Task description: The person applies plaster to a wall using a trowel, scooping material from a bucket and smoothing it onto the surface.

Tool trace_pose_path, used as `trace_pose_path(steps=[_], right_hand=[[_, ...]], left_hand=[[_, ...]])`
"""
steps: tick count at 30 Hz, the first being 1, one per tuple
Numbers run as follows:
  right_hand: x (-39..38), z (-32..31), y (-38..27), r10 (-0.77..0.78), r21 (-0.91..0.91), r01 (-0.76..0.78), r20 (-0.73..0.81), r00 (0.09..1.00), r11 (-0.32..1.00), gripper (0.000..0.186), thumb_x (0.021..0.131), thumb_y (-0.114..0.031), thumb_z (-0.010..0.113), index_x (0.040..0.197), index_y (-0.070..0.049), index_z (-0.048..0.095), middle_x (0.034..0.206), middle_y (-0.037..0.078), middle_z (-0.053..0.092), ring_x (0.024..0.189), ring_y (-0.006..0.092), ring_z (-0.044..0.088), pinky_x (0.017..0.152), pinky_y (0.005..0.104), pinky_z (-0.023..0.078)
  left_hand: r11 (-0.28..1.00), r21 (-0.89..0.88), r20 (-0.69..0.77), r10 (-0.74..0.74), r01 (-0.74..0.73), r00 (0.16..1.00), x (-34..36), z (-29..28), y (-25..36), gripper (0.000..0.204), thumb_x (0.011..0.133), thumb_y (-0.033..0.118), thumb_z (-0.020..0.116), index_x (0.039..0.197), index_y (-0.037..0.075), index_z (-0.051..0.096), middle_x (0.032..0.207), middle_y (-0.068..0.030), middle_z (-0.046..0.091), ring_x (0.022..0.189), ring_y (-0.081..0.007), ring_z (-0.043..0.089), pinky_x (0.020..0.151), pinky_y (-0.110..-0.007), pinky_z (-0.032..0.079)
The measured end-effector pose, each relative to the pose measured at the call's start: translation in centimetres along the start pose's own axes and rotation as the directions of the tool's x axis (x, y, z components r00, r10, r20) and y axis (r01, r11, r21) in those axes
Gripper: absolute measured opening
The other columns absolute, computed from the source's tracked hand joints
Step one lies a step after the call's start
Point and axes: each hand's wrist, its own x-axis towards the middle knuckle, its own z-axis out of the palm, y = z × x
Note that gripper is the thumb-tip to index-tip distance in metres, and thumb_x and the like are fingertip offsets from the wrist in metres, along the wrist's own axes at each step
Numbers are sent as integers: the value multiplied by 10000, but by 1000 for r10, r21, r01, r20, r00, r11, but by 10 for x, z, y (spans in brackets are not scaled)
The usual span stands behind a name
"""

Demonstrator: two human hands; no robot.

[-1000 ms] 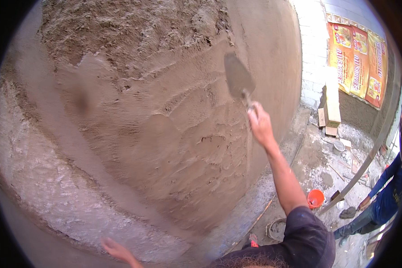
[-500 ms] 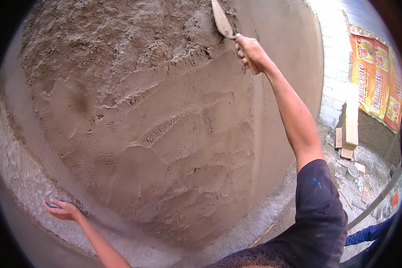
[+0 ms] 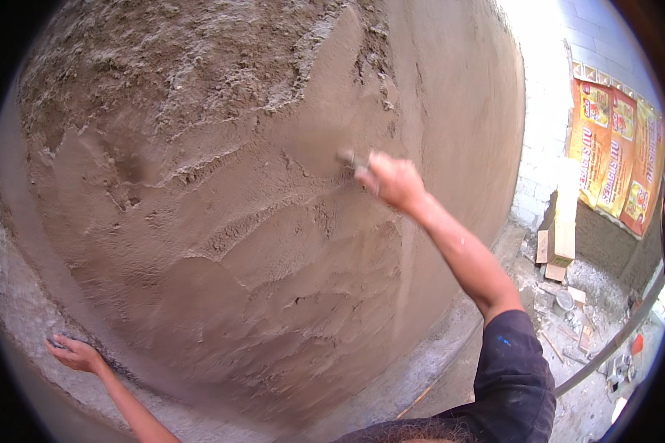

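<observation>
My right hand (image 3: 393, 179) grips the handle of a pointed trowel (image 3: 347, 156) at the middle of the wall. Motion smears its blade, which lies close against or on the wet mortar (image 3: 273, 244). Smooth, ridged mortar covers the lower part of this surface, and rough, clumpy mortar (image 3: 162, 59) the upper left. Down at the lower left, my left hand (image 3: 75, 354) is held beside the pale rough ledge (image 3: 22, 295), its fingers curled. Something small and dark grey shows between thumb and fingers; what it is I cannot make out.
A smooth plastered strip (image 3: 458, 96) runs up the right side. Beyond it stand a pale block wall (image 3: 539, 133), an orange and yellow printed sheet (image 3: 613, 148) and a wooden post (image 3: 561, 232). Rubble and scraps (image 3: 584, 332) litter the ground there. A grey pole (image 3: 613, 343) crosses the lower right.
My right hand has swept the trowel down and to the left from the top of the wall, leaving a smoother band. My left hand appears slightly lower and further left. The view has shifted a little.
</observation>
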Motion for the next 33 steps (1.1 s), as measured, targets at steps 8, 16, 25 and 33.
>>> trace_pose_path(steps=[8, 16, 25, 33], right_hand=[[165, -78, 130, 277, 216, -216, -312, 909, 952, 454, 1016, -458, 476, 827, -54, 562, 643, 149, 597, 464, 247, 549, 433, 387, 451], [59, -37, -32, 576, 704, -505, 165, 801, 500, 407, 1028, -414, 478, 794, -82, 501, 551, -5, 458, 371, 95, 425, 325, 267, 352], [-87, 38, -167, 515, 537, -461, 58, 855, 706, 358, 1026, -320, 504, 841, -15, 492, 577, 99, 479, 462, 204, 475, 451, 372, 412], [-480, 40, -334, 829, -113, -968, 544, 129, 225, 496, 974, -443, 516, 1051, 36, 623, 895, 296, 666, 879, 489, 643, 777, 525, 522]], left_hand=[[996, -84, 57, -13, 18, 998, -13, 0, 4, 508, 1034, 377, 462, 1370, -2, 509, 1376, -219, 535, 1257, -384, 511, 1053, -435, 398], [998, -56, 73, -31, 35, 997, -2, -3, -8, 515, 1034, 383, 445, 1379, 5, 502, 1396, -224, 515, 1275, -379, 499, 1068, -432, 389], [984, -173, 79, -19, 33, 997, -8, -17, 34, 555, 1033, 394, 421, 1353, -54, 483, 1349, -277, 514, 1249, -412, 507, 1057, -477, 392], [897, -369, 33, 276, -245, 960, -53, -45, 34, 500, 1047, 330, 431, 1320, -85, 484, 1273, -273, 528, 1133, -356, 555, 947, -448, 457]])
